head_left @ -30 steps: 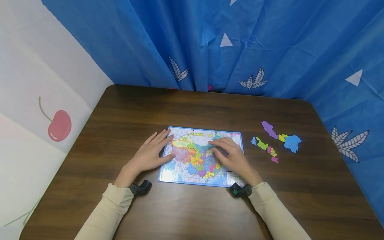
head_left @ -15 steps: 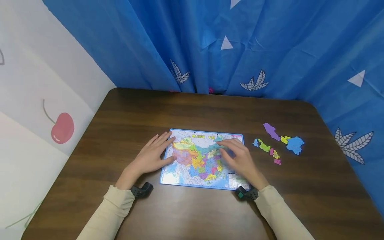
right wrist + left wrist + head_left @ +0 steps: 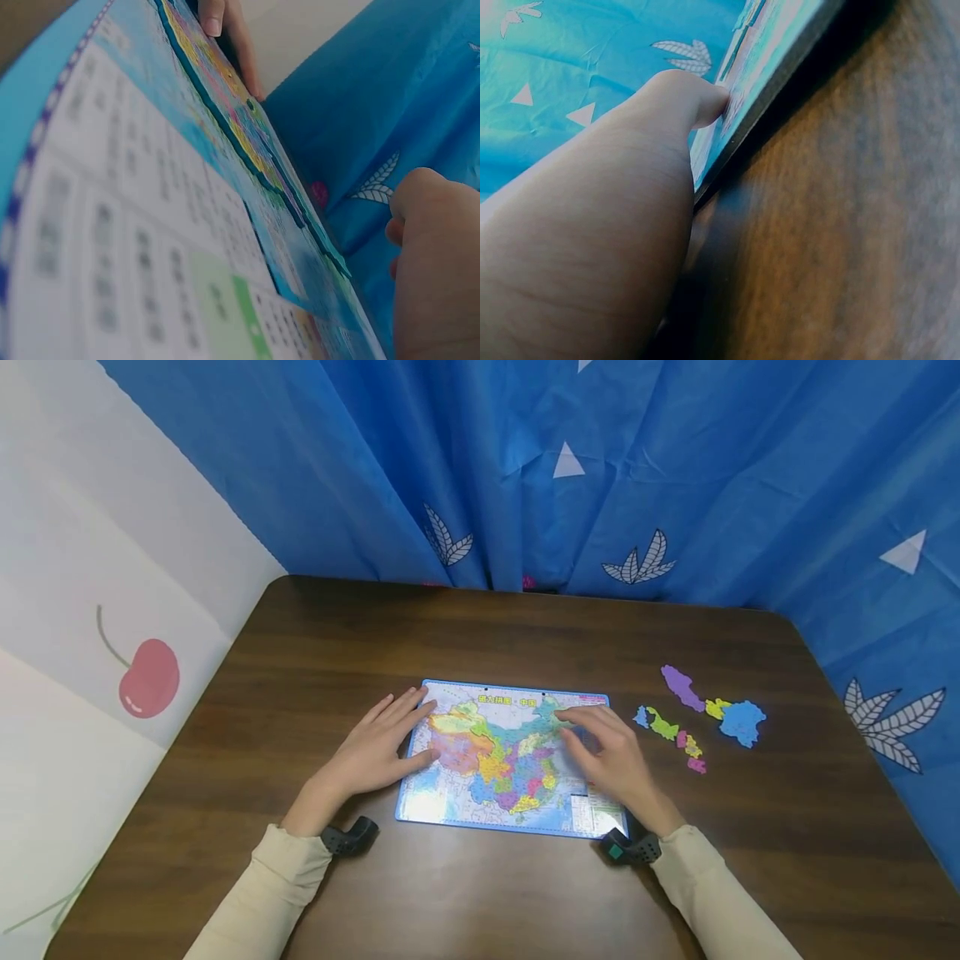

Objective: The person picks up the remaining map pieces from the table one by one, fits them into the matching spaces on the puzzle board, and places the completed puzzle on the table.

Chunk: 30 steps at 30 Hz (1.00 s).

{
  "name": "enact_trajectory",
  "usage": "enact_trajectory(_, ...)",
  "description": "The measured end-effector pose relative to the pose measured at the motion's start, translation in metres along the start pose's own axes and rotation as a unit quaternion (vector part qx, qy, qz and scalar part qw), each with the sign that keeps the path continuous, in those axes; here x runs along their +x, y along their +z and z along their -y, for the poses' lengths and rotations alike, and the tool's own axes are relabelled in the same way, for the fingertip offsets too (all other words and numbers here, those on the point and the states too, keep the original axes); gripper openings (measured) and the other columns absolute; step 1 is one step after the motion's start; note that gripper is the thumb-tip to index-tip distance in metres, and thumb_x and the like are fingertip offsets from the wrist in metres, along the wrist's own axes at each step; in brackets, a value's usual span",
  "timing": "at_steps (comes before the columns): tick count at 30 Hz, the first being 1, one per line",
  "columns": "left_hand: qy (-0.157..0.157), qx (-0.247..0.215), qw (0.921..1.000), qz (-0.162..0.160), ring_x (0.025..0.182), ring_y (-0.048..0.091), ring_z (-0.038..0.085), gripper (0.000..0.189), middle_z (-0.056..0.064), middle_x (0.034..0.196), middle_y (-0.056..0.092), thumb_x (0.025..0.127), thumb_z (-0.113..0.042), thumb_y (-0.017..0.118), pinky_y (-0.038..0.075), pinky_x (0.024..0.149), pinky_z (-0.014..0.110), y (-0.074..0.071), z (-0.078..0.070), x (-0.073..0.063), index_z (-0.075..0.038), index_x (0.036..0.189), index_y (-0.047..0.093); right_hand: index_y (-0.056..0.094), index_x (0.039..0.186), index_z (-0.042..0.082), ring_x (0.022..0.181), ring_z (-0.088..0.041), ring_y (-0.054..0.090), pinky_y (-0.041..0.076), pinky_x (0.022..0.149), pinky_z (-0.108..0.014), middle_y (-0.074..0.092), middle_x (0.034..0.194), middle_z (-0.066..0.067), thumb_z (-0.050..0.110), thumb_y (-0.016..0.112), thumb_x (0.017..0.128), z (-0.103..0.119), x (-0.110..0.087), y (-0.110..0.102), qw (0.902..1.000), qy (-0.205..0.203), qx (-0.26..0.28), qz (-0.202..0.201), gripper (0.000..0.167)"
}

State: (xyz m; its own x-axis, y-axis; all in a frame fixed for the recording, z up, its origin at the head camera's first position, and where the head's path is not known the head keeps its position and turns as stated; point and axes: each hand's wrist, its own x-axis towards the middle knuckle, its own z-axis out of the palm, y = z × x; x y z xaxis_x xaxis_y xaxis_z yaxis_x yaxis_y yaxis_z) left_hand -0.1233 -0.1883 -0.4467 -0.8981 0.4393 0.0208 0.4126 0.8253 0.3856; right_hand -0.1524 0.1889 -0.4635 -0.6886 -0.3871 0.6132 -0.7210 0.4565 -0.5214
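Note:
A flat map puzzle board [image 3: 427, 806] with a blue rim and yellow title lies on the table, a multicoloured map of puzzle pieces [image 3: 495, 764] across its middle. My left hand [image 3: 378, 747] rests on its left edge, fingers spread and straight; in the left wrist view the thumb [image 3: 709, 101] touches the board's face. Above the board's right part is my right hand [image 3: 611, 760], fingers loosely bent, with a gap between index finger and thumb. Nothing shows in its grasp. The right wrist view has this hand [image 3: 439, 247] raised off the board, its fingertips mostly hidden.
Right of the board lie several loose puzzle pieces: a purple piece [image 3: 681, 687], a yellow piece [image 3: 717, 708], a large blue piece [image 3: 742, 723], a green piece [image 3: 663, 724] and smaller ones. A blue curtain [image 3: 487, 468] hangs behind the dark wooden table [image 3: 480, 902].
My right hand has moved rightward across the board, uncovering more of the map's right side. The left hand stays on the left edge. The loose pieces lie as before.

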Motion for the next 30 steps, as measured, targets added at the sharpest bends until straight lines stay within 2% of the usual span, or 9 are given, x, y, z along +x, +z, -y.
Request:
enact_trajectory(5,0.002,0.001,1.0,-0.007,0.16,0.018,0.027,0.081,0.006,0.172,0.023,0.096,-0.058,0.06,0.011,0.13,0.05,0.0,0.001,0.0,-0.015,0.16,0.039,0.076,0.117,0.006,0.112,-0.025,0.066,0.045,0.106,-0.017,0.075,0.116,-0.007,0.003,0.078,0.088,-0.002,-0.003,-0.005,0.9998,0.017,0.0,0.007,0.03)
enact_trajectory(12,-0.002,0.0,1.0,0.002,0.16,0.016,0.024,0.081,0.005,0.172,0.022,0.096,-0.059,0.06,0.01,0.13,0.048,-0.002,-0.001,0.001,-0.016,0.161,0.037,0.075,0.12,0.008,0.112,-0.023,0.066,0.045,0.104,-0.016,0.075,0.119,-0.006,0.005,0.077,0.089,-0.003,-0.005,-0.009,0.9993,0.035,-0.001,0.015,0.031)
enact_trajectory(19,-0.004,0.003,1.0,0.005,0.161,0.015,0.025,0.082,0.005,0.172,0.021,0.096,-0.061,0.059,0.009,0.131,0.048,-0.003,-0.001,0.0,-0.016,0.161,0.037,0.075,0.119,0.005,0.105,-0.022,0.065,0.048,0.09,-0.015,0.075,0.117,-0.008,0.003,0.076,0.09,-0.004,-0.005,-0.012,0.9988,0.046,-0.01,0.008,0.029)
enact_trajectory(30,-0.006,0.0,1.0,0.005,0.16,0.015,0.025,0.082,0.005,0.172,0.022,0.095,-0.059,0.06,0.009,0.131,0.047,-0.003,-0.002,0.001,-0.016,0.161,0.037,0.075,0.12,0.006,0.107,-0.023,0.065,0.045,0.097,-0.013,0.075,0.119,-0.009,0.004,0.077,0.089,-0.009,-0.007,-0.02,0.9976,0.062,-0.03,0.001,0.031)
